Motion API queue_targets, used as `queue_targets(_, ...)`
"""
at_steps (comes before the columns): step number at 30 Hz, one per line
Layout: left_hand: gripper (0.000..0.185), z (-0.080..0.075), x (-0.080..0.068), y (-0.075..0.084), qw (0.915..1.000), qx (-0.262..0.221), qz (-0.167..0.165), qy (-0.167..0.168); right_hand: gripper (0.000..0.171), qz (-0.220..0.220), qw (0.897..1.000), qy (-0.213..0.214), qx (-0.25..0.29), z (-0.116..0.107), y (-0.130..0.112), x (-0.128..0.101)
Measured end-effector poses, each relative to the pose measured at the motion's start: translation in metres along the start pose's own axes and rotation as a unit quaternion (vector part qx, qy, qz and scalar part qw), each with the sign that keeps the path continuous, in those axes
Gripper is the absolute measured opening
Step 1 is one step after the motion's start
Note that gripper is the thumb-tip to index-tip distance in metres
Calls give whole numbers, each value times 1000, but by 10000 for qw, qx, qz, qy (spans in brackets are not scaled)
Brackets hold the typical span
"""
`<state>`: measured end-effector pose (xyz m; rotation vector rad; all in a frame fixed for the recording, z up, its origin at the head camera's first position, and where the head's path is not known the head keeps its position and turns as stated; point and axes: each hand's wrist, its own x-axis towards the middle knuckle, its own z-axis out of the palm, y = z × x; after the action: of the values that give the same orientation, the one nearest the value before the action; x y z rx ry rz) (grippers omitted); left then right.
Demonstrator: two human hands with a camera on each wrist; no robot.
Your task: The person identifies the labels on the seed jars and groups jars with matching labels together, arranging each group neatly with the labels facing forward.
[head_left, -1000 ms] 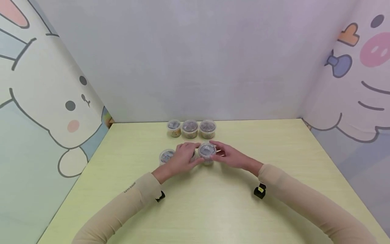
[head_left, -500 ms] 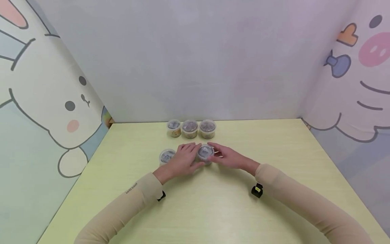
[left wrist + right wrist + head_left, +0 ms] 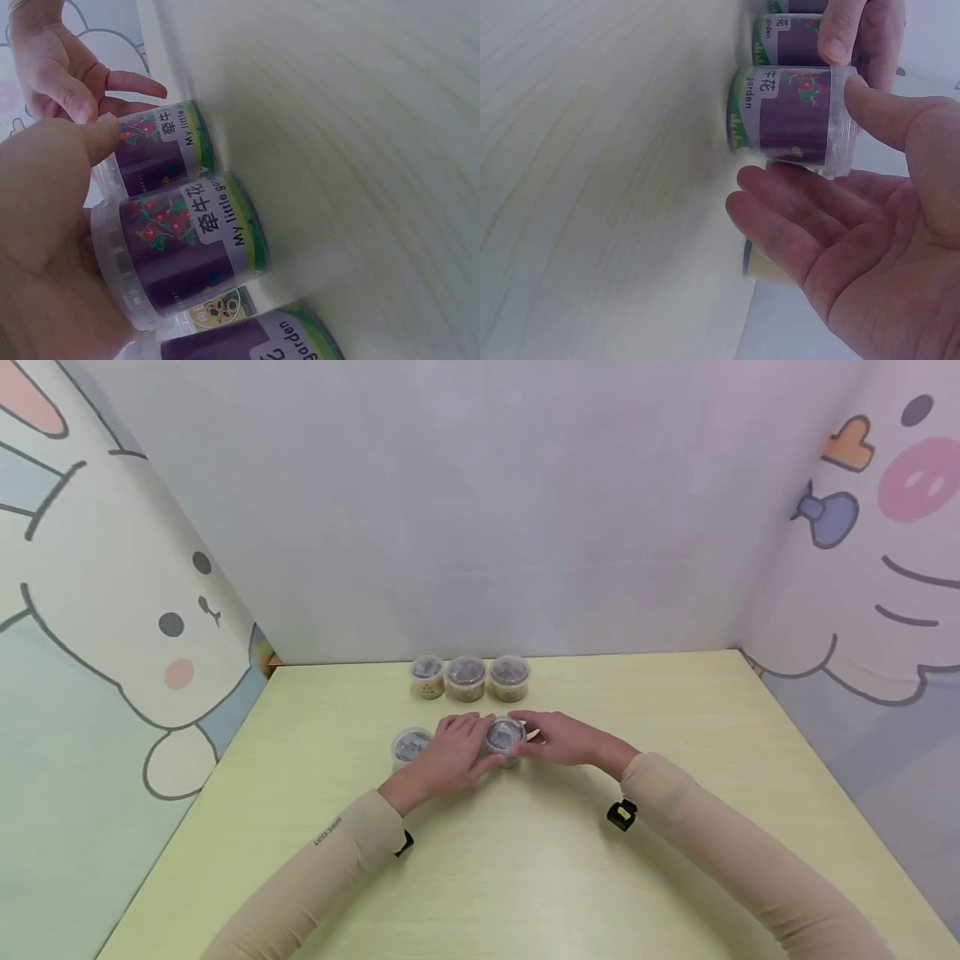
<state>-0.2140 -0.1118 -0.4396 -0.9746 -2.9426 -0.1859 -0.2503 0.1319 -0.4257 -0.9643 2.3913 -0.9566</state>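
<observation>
Three purple-labelled plastic jars with clear lids stand in a front row. My left hand [image 3: 450, 752] holds the middle jar [image 3: 184, 251] from above, fingers behind it and thumb in front; the hand hides this jar in the head view. The thumb tip reaches the lid edge of the right-end jar [image 3: 506, 739]. My right hand [image 3: 561, 740] grips that right-end jar by its rim, thumb in front and index finger behind; its other fingers [image 3: 780, 225] extend beside the jar. The left-end jar [image 3: 412, 746] stands beside my left hand, partly covered by it.
Three more lidded jars stand in a back row near the wall: a left one [image 3: 427, 677], a middle one [image 3: 467, 679] and a right one [image 3: 510, 678]. They are on a pale wooden table [image 3: 525, 877], with cartoon-printed sheets [image 3: 97, 610] at the sides.
The right-end jar has moved slightly left and toward me, up against my left hand. My right hand has moved with it. My left hand has hardly moved.
</observation>
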Motion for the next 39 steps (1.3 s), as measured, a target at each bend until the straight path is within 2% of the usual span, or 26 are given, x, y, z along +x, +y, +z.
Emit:
queue_targets(8, 71, -3, -2, -2, 9999, -30, 13, -144, 69, -12, 9999, 28, 116, 3, -1, 0)
queue_targets(14, 71, -3, -1, -1, 9998, -115, 93, -118, 69, 110, 9998, 63, 141, 3, -1, -2)
queue_targets(18, 71, -8, 0, -1, 9997, -188, 83, -162, 67, 3, 10000, 60, 62, 1, -1, 0)
queue_targets(26, 70, -20, 1, -5, 9982, -367, -42, -476, 64, -360, 9991, 51, -202, 0, -3, 10)
queue_targets(35, 71, -23, 5, -11, 9982, -440, 7, -396, 64, -388, 9972, 132, -621, -4, -3, 10)
queue_targets(39, 80, -28, 2, -15, 9980, -542, 97, -308, 67, -317, 9946, 112, -986, -10, -6, 4)
